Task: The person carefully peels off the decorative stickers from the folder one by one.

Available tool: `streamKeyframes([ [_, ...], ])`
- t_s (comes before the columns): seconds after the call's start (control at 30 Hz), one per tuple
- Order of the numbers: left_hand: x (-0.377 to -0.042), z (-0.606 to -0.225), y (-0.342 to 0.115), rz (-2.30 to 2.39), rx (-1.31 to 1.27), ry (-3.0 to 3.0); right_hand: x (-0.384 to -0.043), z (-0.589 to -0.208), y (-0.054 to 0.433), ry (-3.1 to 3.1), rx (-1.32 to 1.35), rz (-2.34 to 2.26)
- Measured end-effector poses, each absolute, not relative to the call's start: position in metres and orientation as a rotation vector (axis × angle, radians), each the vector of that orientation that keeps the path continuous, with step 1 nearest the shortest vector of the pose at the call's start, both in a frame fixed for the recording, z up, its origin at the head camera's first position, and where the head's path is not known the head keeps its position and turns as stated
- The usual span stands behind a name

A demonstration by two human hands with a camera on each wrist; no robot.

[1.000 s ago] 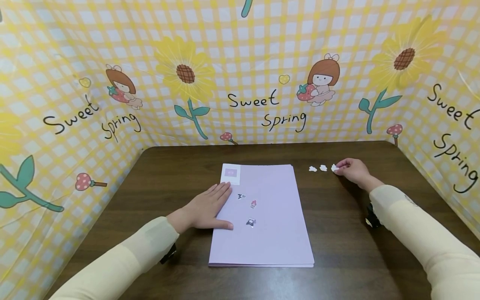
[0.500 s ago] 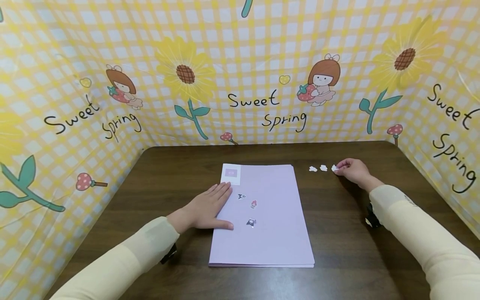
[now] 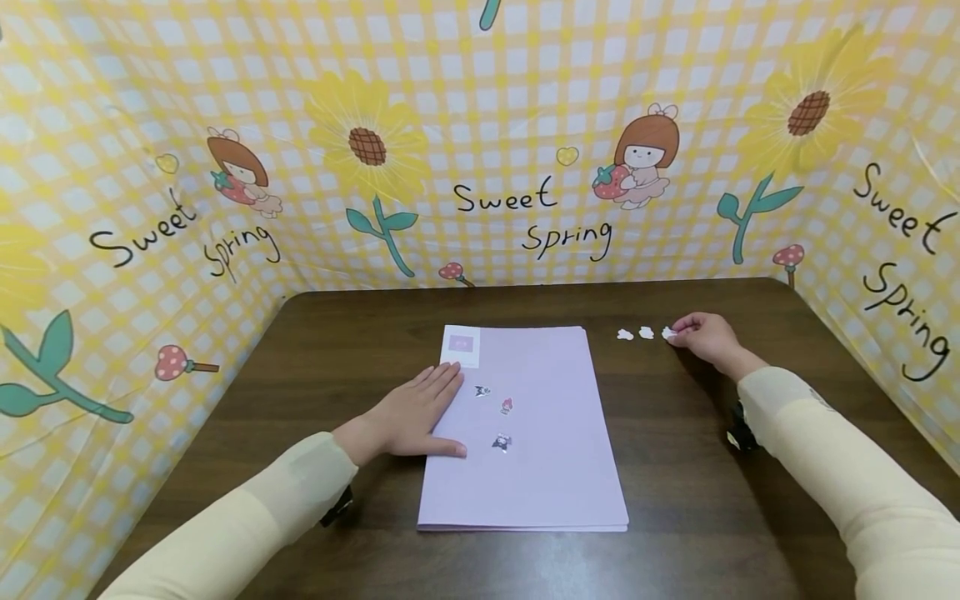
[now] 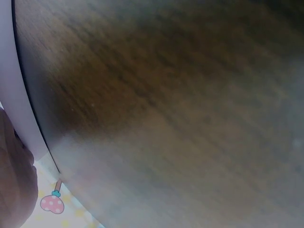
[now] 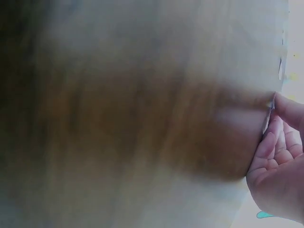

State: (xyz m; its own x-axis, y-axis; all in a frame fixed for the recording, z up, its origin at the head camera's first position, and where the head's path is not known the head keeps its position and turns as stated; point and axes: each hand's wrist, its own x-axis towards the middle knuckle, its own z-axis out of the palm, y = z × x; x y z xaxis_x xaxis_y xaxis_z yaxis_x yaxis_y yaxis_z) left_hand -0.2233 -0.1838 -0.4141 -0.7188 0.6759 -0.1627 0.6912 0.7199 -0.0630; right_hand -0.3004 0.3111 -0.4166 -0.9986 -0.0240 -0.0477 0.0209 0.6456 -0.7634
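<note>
My left hand (image 3: 412,414) lies flat on the left edge of a lilac folder (image 3: 555,467), its fingers straight and thumb spread. On the folder are three small cartoon stickers: a dark one (image 3: 482,391), a pink one (image 3: 507,406) and another dark one (image 3: 502,442). To the folder's right, my right hand (image 3: 708,340) pinches the edge of a small white cut-out sticker (image 3: 667,332) at the table surface. Thumb and fingers (image 5: 280,156) also show at the right wrist view's edge. In the left wrist view, only part of my left hand (image 4: 16,175) appears.
Two more white cut-outs, the left one (image 3: 625,335) and the middle one (image 3: 646,332), lie in a row beside the held one. A white label (image 3: 461,343) marks the folder's upper left corner. Yellow checked cloth (image 3: 495,108) stands around the brown wooden table (image 3: 315,333).
Both hands keep the same places, left on the folder and right at the white sticker. The head view has tilted very slightly.
</note>
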Motion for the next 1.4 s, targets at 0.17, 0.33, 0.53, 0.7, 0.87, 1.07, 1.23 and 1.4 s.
streamKeyframes([
  [0.17,-0.224,-0.416,-0.184,-0.177,1.120,2.799,-0.301,-0.415,0.311,2.790,0.008,-1.323],
  [0.33,-0.225,-0.416,-0.184,-0.171,1.117,2.799,-0.300,-0.413,0.310,2.777,0.001,-1.355],
  [0.53,-0.224,-0.415,-0.183,-0.144,1.126,2.794,-0.300,-0.412,0.310,2.751,0.001,-1.380],
  [0.7,-0.224,-0.415,-0.183,-0.142,1.131,2.788,-0.298,-0.410,0.306,2.724,-0.029,-1.427],
  [0.87,-0.224,-0.414,-0.183,-0.137,1.127,2.787,-0.294,-0.404,0.292,2.656,-0.053,-1.483],
  [1.07,-0.225,-0.416,-0.184,-0.148,1.117,2.793,-0.290,-0.404,0.267,2.599,-0.063,-1.516],
  [1.23,-0.225,-0.417,-0.184,-0.154,1.101,2.794,-0.284,-0.405,0.243,2.547,-0.105,-1.529],
  [1.4,-0.225,-0.418,-0.184,-0.166,1.096,2.798,-0.276,-0.407,0.219,2.499,-0.157,-1.544],
])
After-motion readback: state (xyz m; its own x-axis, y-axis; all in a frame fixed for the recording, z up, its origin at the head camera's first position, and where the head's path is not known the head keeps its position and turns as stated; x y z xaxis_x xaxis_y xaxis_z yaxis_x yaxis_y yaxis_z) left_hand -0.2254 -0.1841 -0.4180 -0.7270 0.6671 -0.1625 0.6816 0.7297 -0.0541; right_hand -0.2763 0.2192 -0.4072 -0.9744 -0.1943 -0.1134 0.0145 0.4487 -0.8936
